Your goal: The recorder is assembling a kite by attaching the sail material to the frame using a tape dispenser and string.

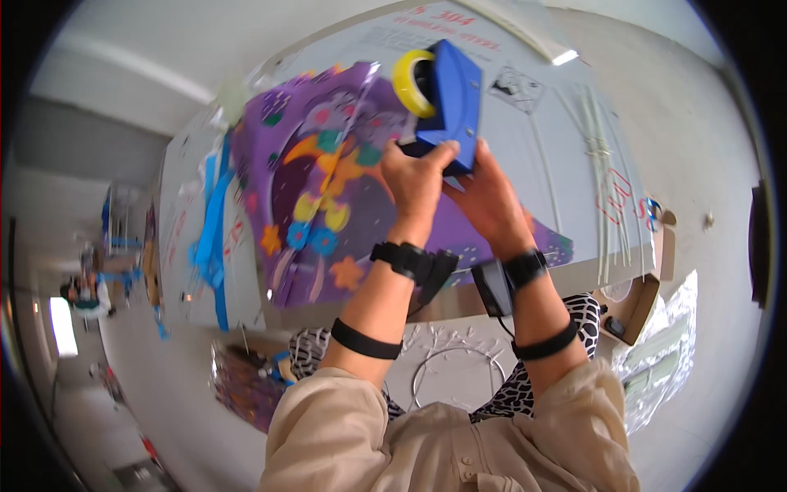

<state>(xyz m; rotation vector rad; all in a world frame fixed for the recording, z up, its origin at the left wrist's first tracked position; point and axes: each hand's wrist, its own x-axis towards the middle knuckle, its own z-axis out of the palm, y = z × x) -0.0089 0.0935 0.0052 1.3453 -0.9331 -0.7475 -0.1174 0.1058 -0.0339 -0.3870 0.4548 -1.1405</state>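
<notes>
A blue tape dispenser with a yellow roll of tape on its left side is held up over the table, tilted. My left hand grips its lower end, thumb pressed against the near edge. From the right, my right hand closes on the same end; some of its fingers are hidden behind the dispenser. Below lies a shiny purple printed sheet with moons, stars and flowers. It looks like thin film or plastic, with a glossy fold down its middle.
The grey-white tabletop bears red markings. Blue strapping lies at its left, pale green sticks at its right. An open cardboard box and clear plastic packaging are at lower right. A wire ring shows below the table edge.
</notes>
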